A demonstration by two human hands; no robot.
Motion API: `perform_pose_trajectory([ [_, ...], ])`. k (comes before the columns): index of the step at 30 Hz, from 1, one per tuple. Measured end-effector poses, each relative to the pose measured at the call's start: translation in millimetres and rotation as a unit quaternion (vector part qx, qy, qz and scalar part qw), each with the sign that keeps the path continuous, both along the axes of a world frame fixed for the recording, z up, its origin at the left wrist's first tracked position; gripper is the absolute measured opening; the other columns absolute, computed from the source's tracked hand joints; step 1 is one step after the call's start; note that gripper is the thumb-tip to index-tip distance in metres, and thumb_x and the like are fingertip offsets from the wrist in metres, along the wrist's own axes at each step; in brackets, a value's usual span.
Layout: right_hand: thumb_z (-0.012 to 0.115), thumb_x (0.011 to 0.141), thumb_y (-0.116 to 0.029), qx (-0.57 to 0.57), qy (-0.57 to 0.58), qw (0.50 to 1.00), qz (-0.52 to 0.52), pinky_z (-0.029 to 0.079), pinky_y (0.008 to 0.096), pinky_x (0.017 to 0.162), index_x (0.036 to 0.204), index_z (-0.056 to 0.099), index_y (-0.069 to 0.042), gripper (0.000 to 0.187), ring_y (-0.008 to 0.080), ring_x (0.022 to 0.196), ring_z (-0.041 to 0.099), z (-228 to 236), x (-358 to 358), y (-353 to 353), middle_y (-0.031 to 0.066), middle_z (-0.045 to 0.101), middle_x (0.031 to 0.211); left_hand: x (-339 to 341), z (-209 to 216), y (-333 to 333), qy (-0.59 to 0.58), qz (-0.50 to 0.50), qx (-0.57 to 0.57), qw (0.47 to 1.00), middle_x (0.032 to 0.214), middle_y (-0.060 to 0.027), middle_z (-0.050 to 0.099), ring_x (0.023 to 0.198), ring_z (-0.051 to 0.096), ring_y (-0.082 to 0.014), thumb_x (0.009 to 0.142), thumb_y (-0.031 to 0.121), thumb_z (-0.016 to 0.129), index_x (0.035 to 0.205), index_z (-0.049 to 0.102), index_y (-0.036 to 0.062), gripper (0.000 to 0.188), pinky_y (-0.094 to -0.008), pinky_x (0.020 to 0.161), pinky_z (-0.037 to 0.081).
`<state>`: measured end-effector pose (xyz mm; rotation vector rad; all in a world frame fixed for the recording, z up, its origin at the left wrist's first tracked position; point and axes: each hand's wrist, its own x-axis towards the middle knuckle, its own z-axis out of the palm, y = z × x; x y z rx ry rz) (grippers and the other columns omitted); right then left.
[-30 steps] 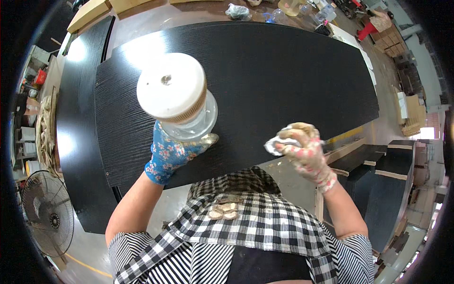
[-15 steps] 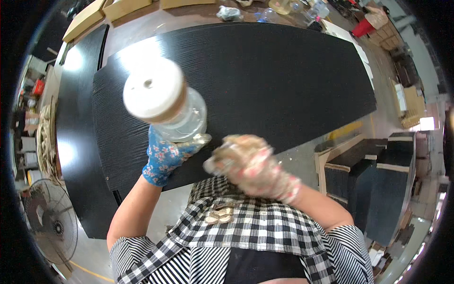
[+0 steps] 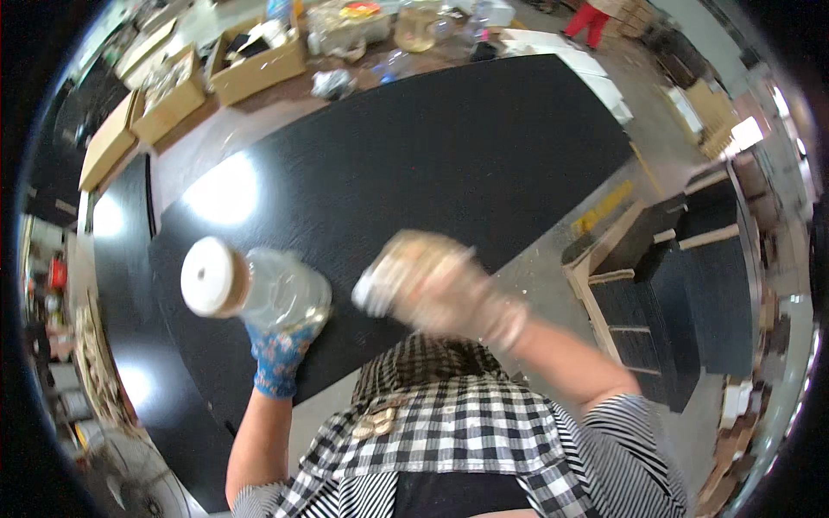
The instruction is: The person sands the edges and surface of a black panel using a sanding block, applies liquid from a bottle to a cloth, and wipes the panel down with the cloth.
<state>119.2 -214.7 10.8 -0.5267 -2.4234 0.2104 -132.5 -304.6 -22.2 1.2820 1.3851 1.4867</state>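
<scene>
Gripping a clear plastic jar (image 3: 275, 296) from below, the left hand (image 3: 278, 356), in a blue floral glove, has its fingers (image 3: 298, 332) clamped around the jar's base. The jar is tipped towards the person's left, its wide white lid (image 3: 207, 276) pointing that way, and it is held just above the near edge of the long black table (image 3: 449, 155). To the right of the jar, and close to it, the right hand (image 3: 436, 283) appears as a motion-blurred pale shape in a light patterned glove; a whitish wad, possibly a cloth (image 3: 373, 289), shows at the end nearest the jar, but the blur hides whether its fingers are curled on that wad or apart, so their state cannot be told. Below the jar, the person's black-and-white checked apron (image 3: 440, 423) over a striped top fills the lower middle. Beyond the jar, across the table's far edge, stand open cardboard boxes (image 3: 250, 60) and mixed clutter on the floor. Far to the right of the jar lie dark panels (image 3: 682, 293) with pale wooden edging. Bright light patches glare on the table behind the jar.
</scene>
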Motion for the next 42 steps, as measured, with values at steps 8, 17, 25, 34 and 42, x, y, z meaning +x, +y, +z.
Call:
perform_pose_trajectory([
  [8,0.042,0.097,-0.021,0.061,-0.032,0.907,-0.415,0.049,0.0382,0.072,0.091,0.064,-0.006,0.027,0.0273,0.076,0.06,-5,173,107,0.0134,0.063,0.081,1,6,5,0.025,0.014,0.037,0.999,0.118,-0.0084,0.058,0.106,0.058,-0.0192,0.066,0.023,0.086,0.123,0.051,0.0069,0.069,-0.0341,0.092,0.049],
  [17,0.057,0.086,-0.031,-0.057,-0.076,0.995,0.034,0.037,0.0464,0.104,0.112,0.062,-0.015,0.031,0.0318,0.124,0.048,-6,-42,-19,0.0115,0.055,0.125,0,5,6,0.041,0.027,0.022,0.999,0.121,-0.0094,0.056,0.109,0.056,-0.0204,0.067,0.02,0.085,0.127,0.046,0.007,0.073,-0.036,0.094,0.047],
  [25,0.059,0.08,-0.021,0.118,0.034,0.974,-0.19,0.048,0.0369,0.077,0.092,0.067,-0.015,0.015,0.0223,0.087,0.062,-5,90,127,0.0066,0.065,0.092,-8,-6,6,-0.093,-0.005,0.043,0.995,0.121,-0.0104,0.052,0.115,0.049,-0.0257,0.065,0.022,0.086,0.129,0.041,0.0088,0.079,-0.0383,0.097,0.044],
  [34,0.05,0.094,-0.019,-0.075,0.06,0.839,-0.535,0.048,0.0353,0.089,0.112,0.062,-0.011,0.023,0.022,0.099,0.059,-22,443,261,0.0106,0.062,0.11,26,-8,31,0.063,0.191,0.044,0.979,0.121,-0.0117,0.054,0.107,0.054,-0.0229,0.079,0.03,0.073,0.131,0.042,0.0022,0.066,-0.037,0.093,0.046],
  [42,0.064,0.08,-0.019,-0.006,-0.009,0.999,0.032,0.046,0.0412,0.095,0.104,0.063,-0.013,0.025,0.025,0.104,0.06,5,176,122,0.0089,0.064,0.106,52,-2,44,0.008,0.249,0.036,0.968,0.12,-0.0123,0.054,0.106,0.055,-0.0236,0.082,0.019,0.068,0.128,0.046,-0.0027,0.055,-0.0369,0.094,0.045],
])
